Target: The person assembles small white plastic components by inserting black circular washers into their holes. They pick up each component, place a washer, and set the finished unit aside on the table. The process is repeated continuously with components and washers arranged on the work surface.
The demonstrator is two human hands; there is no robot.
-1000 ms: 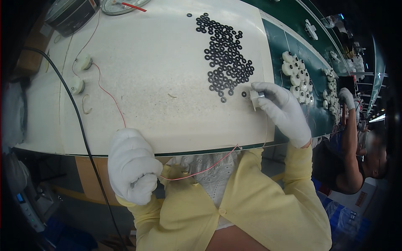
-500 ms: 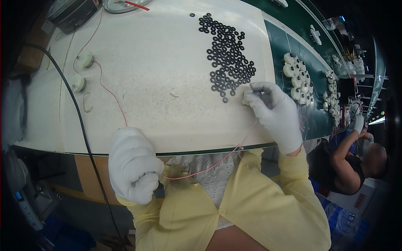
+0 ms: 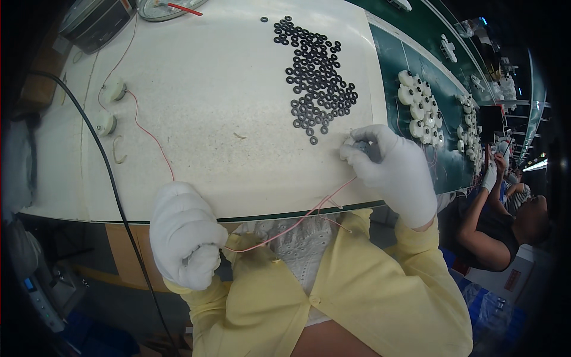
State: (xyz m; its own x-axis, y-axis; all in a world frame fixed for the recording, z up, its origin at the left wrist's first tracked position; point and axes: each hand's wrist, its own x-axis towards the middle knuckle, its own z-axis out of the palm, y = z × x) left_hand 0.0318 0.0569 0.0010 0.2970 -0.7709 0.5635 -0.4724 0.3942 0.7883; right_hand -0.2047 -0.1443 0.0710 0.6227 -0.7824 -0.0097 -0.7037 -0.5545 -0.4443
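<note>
My left hand (image 3: pixel 187 238), in a white glove, is closed at the table's front edge. A thin pink-red wire (image 3: pixel 279 235) comes out of its fist and rises to my right hand (image 3: pixel 395 172). That hand, also gloved in white, pinches a small pale round part (image 3: pixel 358 146) just above the table; the fingers hide much of it. Another stretch of red wire (image 3: pixel 148 132) runs from my left hand to a white round part (image 3: pixel 115 90) lying at the left. A second white round part (image 3: pixel 106 124) sits beside it.
Many small black rings (image 3: pixel 321 74) lie on the white table (image 3: pixel 208 89). White round pieces (image 3: pixel 419 107) with black centres stand clustered on a green surface to the right. A black cable (image 3: pixel 107 157) crosses the left side. A co-worker (image 3: pixel 488 232) is at the far right.
The view has shifted slightly, moving the table's things left in the picture. My right hand with the pale part is a little further from the rings. My left hand stays closed on the wire.
</note>
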